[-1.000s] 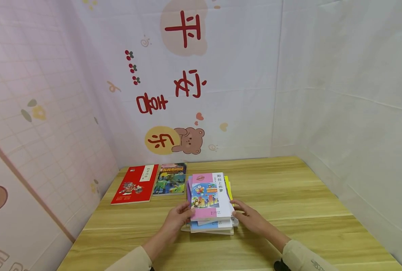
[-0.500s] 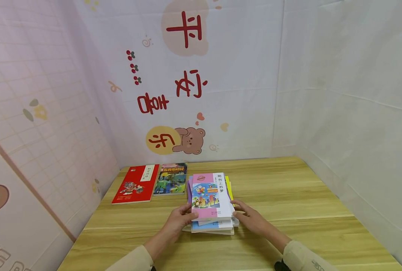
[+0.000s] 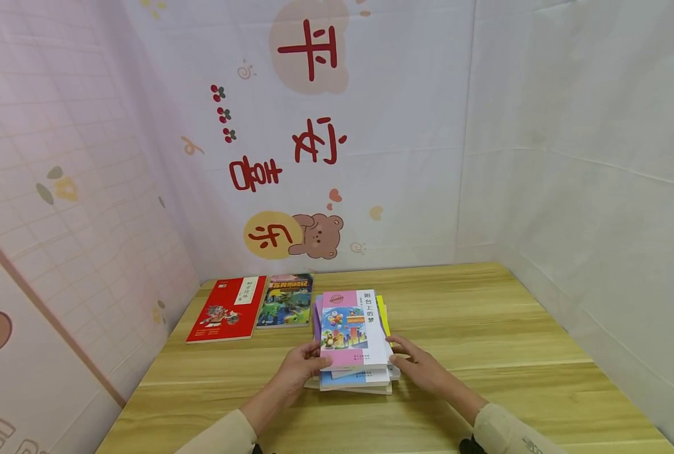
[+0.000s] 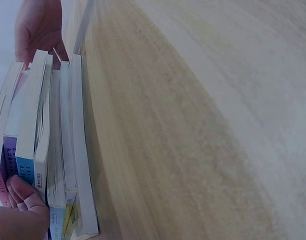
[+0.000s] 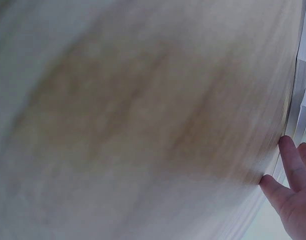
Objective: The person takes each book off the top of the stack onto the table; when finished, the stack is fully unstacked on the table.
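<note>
A stack of several books lies flat at the middle of the table, with its edges not fully aligned. The top book (image 3: 343, 328) has a pink-and-white cover with a city picture. Below it a blue-covered book (image 3: 350, 378) sticks out at the near end. My left hand (image 3: 294, 372) touches the stack's left side, its thumb at the top book's near-left corner. In the left wrist view, that left hand (image 4: 20, 212) lies against the coloured spines (image 4: 26, 167). My right hand (image 3: 422, 366) touches the opposite side with extended fingers (image 5: 293, 162); some fingers are hidden.
A red book (image 3: 229, 309) and a dark, colourful book (image 3: 285, 301) lie side by side at the table's back left. The wooden table (image 3: 473, 328) meets printed cloth walls (image 3: 416, 157) at the back and on both sides.
My left thumb has shifted slightly right onto the top book's pink corner. The stack and my right hand show no clear movement.
</note>
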A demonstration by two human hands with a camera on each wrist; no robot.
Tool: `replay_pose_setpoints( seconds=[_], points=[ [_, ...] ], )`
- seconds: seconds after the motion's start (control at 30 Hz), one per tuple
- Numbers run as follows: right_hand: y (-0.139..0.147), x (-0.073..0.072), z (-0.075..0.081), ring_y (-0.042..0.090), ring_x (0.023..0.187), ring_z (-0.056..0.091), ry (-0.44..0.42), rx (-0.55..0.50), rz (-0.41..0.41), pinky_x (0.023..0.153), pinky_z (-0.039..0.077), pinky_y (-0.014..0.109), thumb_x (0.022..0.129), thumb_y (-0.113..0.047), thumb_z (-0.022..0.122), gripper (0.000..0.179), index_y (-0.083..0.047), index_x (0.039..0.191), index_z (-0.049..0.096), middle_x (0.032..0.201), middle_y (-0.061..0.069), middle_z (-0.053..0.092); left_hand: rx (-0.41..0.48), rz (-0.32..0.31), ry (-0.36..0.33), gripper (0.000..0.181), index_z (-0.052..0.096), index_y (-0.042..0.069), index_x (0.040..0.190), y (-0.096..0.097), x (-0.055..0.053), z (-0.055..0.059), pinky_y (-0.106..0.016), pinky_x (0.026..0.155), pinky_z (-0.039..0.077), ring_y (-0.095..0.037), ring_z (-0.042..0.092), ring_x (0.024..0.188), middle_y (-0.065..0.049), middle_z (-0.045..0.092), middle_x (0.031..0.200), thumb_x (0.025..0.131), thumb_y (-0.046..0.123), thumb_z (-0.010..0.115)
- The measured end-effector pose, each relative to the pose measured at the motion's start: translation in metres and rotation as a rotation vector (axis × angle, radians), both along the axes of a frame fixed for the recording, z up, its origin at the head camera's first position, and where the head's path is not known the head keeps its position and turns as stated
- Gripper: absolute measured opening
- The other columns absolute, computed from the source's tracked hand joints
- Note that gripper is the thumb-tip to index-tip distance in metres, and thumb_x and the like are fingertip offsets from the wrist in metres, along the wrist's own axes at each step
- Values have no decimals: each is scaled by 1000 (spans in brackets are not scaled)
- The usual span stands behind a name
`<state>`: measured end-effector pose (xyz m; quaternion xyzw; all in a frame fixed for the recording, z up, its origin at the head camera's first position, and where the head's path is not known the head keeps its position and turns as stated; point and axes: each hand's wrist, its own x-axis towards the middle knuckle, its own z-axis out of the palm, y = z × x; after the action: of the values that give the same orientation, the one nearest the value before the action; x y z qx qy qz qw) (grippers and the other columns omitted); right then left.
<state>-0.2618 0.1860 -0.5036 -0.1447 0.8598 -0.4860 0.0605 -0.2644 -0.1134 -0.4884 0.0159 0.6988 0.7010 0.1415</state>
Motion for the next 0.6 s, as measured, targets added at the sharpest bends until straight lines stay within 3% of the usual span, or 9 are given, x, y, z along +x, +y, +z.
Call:
replay_pose_setpoints(
  seconds=[0.43,0.6],
  points=[
    [-1,0,1,44,124,53,-6,8,-3,98,43,60,103,-32,54,44,-18,145,48,141,23,51,48,38,8,65,35,-13,145,-10,-2,4,-35,93,51,-25,56,106,-22,51,133,90,-1,67],
    [-1,1,1,43,128,49,-10,10,-6,100,42,60,103,-30,54,42,-18,144,48,144,21,49,20,56,10,65,36,-10,145,-17,0,7,-39,91,51,-25,55,104,-21,51,132,90,1,68]
  ],
)
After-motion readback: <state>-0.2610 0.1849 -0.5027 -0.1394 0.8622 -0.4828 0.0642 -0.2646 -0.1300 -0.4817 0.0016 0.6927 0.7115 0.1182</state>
